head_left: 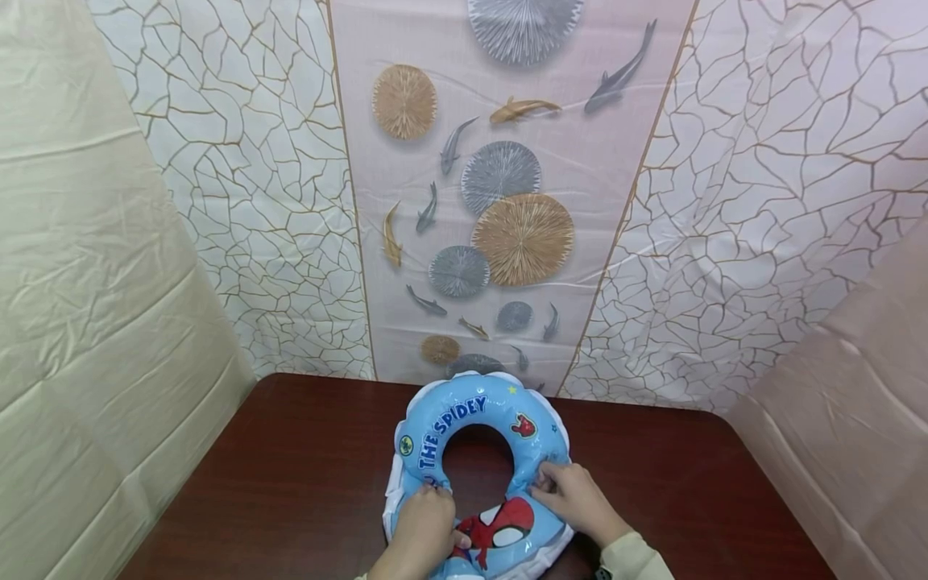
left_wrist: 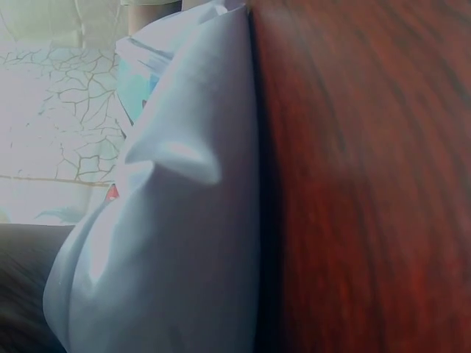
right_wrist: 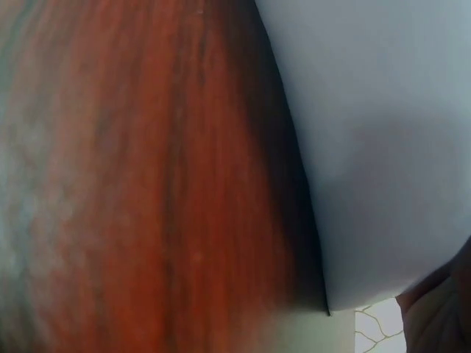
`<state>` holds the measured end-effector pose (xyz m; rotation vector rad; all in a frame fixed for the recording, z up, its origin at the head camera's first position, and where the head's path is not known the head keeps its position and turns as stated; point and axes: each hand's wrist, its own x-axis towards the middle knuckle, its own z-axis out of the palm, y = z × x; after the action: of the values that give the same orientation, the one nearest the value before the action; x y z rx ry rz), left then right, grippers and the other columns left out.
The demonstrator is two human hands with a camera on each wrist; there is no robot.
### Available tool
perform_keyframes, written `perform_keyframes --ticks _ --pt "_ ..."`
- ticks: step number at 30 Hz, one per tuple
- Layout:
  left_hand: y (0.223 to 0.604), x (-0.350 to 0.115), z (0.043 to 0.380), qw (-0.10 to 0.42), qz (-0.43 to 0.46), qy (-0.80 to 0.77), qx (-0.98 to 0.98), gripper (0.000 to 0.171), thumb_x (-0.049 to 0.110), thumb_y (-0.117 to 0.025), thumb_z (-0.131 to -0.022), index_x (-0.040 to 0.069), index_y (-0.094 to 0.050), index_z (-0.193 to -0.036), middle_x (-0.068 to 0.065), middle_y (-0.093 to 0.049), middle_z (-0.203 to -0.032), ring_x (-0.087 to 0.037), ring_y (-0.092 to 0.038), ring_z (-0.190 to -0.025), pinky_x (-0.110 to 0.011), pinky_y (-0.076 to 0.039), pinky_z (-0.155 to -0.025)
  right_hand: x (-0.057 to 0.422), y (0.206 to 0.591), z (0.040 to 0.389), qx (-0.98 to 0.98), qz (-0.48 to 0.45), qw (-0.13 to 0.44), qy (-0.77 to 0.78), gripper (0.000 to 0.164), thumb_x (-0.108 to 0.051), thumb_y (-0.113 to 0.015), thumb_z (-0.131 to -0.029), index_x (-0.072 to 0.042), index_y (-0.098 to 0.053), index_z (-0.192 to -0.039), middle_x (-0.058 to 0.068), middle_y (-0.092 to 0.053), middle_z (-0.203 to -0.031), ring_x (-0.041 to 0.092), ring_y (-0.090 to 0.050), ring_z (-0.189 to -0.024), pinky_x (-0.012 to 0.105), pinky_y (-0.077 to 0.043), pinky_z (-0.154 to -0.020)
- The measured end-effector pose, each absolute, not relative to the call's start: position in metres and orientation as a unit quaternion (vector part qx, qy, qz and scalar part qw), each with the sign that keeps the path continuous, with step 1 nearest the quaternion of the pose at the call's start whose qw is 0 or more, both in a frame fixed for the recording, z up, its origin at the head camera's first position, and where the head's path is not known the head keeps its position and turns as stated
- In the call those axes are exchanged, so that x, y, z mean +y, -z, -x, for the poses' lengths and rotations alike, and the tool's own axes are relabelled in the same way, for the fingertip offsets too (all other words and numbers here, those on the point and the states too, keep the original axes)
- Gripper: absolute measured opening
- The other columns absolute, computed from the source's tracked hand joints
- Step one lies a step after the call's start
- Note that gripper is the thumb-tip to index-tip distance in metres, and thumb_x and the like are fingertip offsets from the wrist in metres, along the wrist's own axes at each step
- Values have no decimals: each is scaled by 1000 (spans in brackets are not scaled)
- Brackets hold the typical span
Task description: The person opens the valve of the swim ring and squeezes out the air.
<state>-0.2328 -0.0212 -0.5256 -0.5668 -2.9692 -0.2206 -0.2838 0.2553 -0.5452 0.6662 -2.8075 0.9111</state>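
A blue inflatable swim ring [head_left: 464,392] with a crinkled white outer edge lies on the table in the head view. It bears the lettering "THE SPIDEY" and a red cartoon figure with large white eyes on its near part. My left hand [head_left: 426,519] grips the near left part, fingers curled at the inner edge and thumb beside the red figure. On the right side, my right hand [head_left: 576,499] pinches the ring near its inner edge with bent fingers. Both wrist views are mostly filled by the ring's pale side [left_wrist: 199,243], and the fingertips are hidden there.
The dark red wooden table [head_left: 290,459] spreads out on both sides of the ring. Behind it hangs a white curtain [head_left: 275,201] with gold crackle lines and a fish-patterned middle panel. Plain beige cloth [head_left: 94,338] hangs at the left, and more at the right.
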Motion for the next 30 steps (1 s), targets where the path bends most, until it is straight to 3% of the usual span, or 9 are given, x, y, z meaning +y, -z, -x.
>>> perform_keyframes --ticks 10,17,30 --pt "524 -21 234 27 168 77 -982 63 54 -83 -74 -5 -69 -93 -15 -66 -85 -26 -66 -88 -40 -56 -79 255 545 284 -926 -220 60 -300 27 -17 -78 -87 -23 -56 -73 -17 -56 -66 -2 -51 -59 22 -46 -55" --pt "526 -22 233 67 190 62 -978 54 52 -79 -79 -1 -69 -85 -10 -62 -74 -22 -62 -77 -37 -54 -74 255 545 283 -928 -212 51 -302 26 -18 -77 -88 -24 -57 -73 -18 -56 -67 -1 -52 -59 22 -47 -55" --pt "525 -23 235 57 172 64 -981 47 53 -79 -78 7 -69 -75 -4 -55 -64 -20 -59 -61 -38 -50 -59 254 545 283 -929 -208 59 -302 25 -18 -78 -87 -24 -58 -73 -18 -57 -67 -2 -52 -60 22 -47 -56"
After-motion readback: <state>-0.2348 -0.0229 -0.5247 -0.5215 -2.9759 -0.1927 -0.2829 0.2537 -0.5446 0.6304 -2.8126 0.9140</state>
